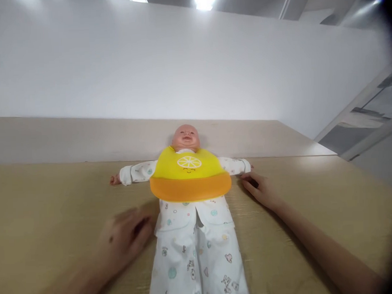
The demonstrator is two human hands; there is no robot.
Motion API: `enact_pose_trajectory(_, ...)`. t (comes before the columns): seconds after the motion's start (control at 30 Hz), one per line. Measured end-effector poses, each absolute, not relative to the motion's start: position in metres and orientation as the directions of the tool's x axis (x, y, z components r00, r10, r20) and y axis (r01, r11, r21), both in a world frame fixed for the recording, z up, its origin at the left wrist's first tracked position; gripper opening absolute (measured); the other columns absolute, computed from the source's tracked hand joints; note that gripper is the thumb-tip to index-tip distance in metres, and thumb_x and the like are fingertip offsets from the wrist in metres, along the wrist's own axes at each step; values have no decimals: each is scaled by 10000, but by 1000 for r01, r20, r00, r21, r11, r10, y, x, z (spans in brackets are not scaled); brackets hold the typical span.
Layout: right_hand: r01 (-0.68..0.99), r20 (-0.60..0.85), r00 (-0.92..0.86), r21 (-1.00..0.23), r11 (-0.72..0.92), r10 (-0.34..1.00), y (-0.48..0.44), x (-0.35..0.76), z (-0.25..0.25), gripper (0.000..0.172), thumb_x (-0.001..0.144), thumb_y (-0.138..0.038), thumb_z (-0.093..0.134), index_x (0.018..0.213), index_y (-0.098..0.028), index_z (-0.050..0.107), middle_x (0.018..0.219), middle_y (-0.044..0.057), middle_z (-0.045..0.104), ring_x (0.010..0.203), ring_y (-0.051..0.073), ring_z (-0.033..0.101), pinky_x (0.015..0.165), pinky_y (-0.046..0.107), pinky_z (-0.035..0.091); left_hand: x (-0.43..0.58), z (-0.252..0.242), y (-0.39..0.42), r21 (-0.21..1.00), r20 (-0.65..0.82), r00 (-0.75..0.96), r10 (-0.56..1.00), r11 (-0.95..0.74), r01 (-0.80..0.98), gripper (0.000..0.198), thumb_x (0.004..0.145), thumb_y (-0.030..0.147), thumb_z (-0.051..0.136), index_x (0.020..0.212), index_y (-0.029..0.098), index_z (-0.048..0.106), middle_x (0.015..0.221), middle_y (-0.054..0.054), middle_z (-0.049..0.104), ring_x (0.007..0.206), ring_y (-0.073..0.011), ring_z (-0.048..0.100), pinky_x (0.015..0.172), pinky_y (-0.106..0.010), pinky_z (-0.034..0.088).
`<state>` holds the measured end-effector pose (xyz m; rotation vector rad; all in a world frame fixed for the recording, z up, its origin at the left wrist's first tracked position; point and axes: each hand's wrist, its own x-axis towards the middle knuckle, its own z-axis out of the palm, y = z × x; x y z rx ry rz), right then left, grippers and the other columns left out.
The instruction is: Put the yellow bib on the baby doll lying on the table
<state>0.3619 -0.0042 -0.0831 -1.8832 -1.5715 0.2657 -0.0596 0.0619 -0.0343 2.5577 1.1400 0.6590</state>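
A baby doll [186, 138] lies on its back with both arms stretched out sideways. It wears white printed clothes [215, 253] and a yellow bib [164, 163] with a citrus-slice face. The bib's orange pocket [191, 188] spans the doll's belly. Beside the doll's hip, on the left, is my left hand [128, 235], slightly blurred, fingers loosely bent with a gap at the thumb and nothing seen in it. My right hand [259, 188] rests by the doll's sleeve [237, 165] on the right, thumb and fingers apart. Whether its fingertips touch the cloth I cannot tell.
The wooden table [49, 190] carries the doll, and a paler strip [70, 138] runs along its back. Behind rises a white wall panel [148, 63]. To the right, beyond the table's edge, a metal-framed structure [368, 111] shows.
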Motion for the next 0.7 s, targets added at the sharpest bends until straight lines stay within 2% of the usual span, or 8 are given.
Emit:
enact_pose_trajectory(0.1, 793, 258, 261, -607, -54, 930, -3, 364, -83, 268, 837, -400, 482, 954, -193, 605, 922, 33, 641, 805, 182, 581, 741, 314, 446, -51, -34, 91, 376, 145, 558, 817, -567, 733, 191, 836, 269, 438, 852, 215, 620, 804, -4, 663, 684, -157, 583, 615, -262, 423)
enact_pose_trajectory(0.2, 787, 268, 280, -614, -60, 922, -1, 366, -83, 268, 821, -404, 483, 919, -190, 613, 882, 31, 640, 772, 185, 576, 715, 310, 441, -44, -38, 119, 271, 192, 506, 841, -541, 796, 204, 826, 287, 420, 881, 213, 602, 904, -29, 670, 784, -198, 595, 626, -278, 388)
enact_pose_trajectory(0.3, 778, 255, 305, -623, -86, 918, 2, 369, -84, 283, 802, -411, 477, 890, -182, 617, 853, 36, 636, 751, 191, 568, 702, 313, 429, -44, -40, 136, 195, 205, 468, 860, -504, 841, 220, 833, 309, 400, 874, 212, 593, 871, -38, 677, 778, -208, 603, 594, -277, 346)
enact_pose_trajectory(0.47, 685, 267, 335, -728, -39, 904, 12, 376, -78, 273, 762, -405, 490, 798, -156, 597, 833, 44, 614, 755, 182, 539, 686, 286, 405, -50, -40, 144, 167, 190, 415, 890, -446, 879, 220, 832, 331, 399, 859, 226, 590, 823, -17, 673, 705, -195, 588, 583, -274, 336)
enact_pose_trajectory(0.6, 564, 226, 474, -820, -96, 851, 14, 376, -66, 295, 758, -426, 521, 664, -147, 507, 633, 16, 518, 616, 131, 456, 577, 244, 345, -49, -39, 144, 170, 173, 390, 904, -417, 893, 226, 826, 350, 413, 888, 234, 597, 817, -23, 664, 756, -211, 597, 590, -276, 347)
enact_pose_trajectory(0.7, 572, 260, 530, -812, -114, 807, 11, 373, -66, 319, 777, -427, 522, 625, -161, 435, 584, 0, 452, 572, 112, 406, 544, 240, 318, -48, -38, 142, 195, 178, 449, 875, -479, 856, 237, 838, 344, 407, 938, 235, 592, 876, -25, 671, 799, -215, 602, 631, -285, 371)
